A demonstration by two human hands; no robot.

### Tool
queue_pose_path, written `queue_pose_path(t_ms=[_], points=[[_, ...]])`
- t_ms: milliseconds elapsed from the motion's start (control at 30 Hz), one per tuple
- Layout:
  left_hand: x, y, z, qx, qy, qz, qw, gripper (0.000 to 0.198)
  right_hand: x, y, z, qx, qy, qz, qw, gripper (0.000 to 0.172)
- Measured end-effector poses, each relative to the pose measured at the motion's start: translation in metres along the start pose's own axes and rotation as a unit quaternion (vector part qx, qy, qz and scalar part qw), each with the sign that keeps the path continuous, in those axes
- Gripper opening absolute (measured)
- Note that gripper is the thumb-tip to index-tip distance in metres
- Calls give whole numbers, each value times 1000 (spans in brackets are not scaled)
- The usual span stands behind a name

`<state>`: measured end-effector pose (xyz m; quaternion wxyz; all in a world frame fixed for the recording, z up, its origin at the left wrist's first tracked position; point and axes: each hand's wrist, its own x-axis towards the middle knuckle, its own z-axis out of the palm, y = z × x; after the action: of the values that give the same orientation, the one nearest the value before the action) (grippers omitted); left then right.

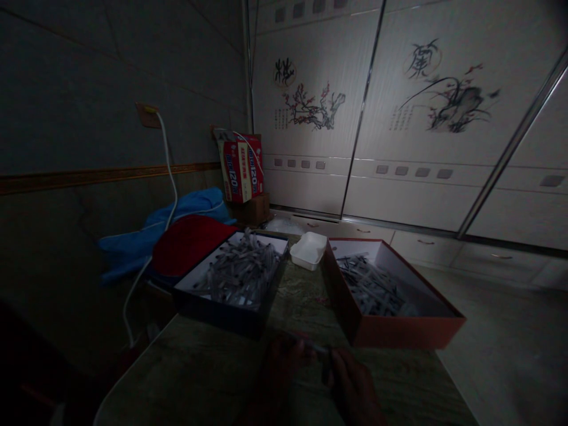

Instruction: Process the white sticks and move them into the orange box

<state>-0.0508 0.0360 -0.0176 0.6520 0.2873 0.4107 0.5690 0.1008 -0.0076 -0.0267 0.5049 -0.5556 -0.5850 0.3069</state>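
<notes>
Low in the dim head view, my left hand [284, 355] is closed with its fingertips pinching one end of a slim grey stick-like piece [316, 347]. My right hand [352, 378] is closed at the other end, where a darker part [327, 367] shows by its fingers. It is too dark to tell the exact kind of piece. Ahead to the left stands a dark blue box [217, 313], heaped with thin translucent pieces [242, 269]. An orange-red box [408, 331] at the right holds similar slim pieces [373, 287].
A small white tray [309, 249] sits between the boxes at the far end of the table [177, 367]. Red cloth [189, 245] and blue cloth [204, 207] lie to the left, near a hanging white cable [166, 148]. Behind are a red carton [244, 168] and sliding doors [306, 142].
</notes>
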Motion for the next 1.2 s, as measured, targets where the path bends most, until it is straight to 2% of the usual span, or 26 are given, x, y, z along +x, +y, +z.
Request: queue_pose_path(t_ms=[167, 233, 367, 533, 733, 867, 1033, 1200], points=[[-5, 3, 1, 1, -6, 10, 1000, 40, 2, -7, -1, 12, -61, 27, 998, 34], [-7, 5, 1, 11, -3, 16, 1000, 39, 3, -6, 0, 7, -56, 33, 998, 36], [-10, 9, 3, 27, -8, 17, 999, 39, 2, -1, 2, -19, -7, 4, 1000, 43], [-9, 8, 3, 35, -8, 9, 999, 43, 2, -7, -1, -2, -70, 36, 997, 34], [-3, 5, 1, 23, 8, -8, 1000, 47, 3, -10, -3, -20, -36, -16, 999, 42], [-6, 7, 2, 18, -9, 2, 1000, 42, 1, -14, -2, 8, -50, 6, 999, 33], [-7, 6, 0, 14, -11, 1, 1000, 42, 1, -12, 0, 17, -8, 5, 1000, 36], [-3, 3, -1, 19, -8, 12, 1000, 39, 1, -14, 0, 10, -44, 10, 999, 37]])
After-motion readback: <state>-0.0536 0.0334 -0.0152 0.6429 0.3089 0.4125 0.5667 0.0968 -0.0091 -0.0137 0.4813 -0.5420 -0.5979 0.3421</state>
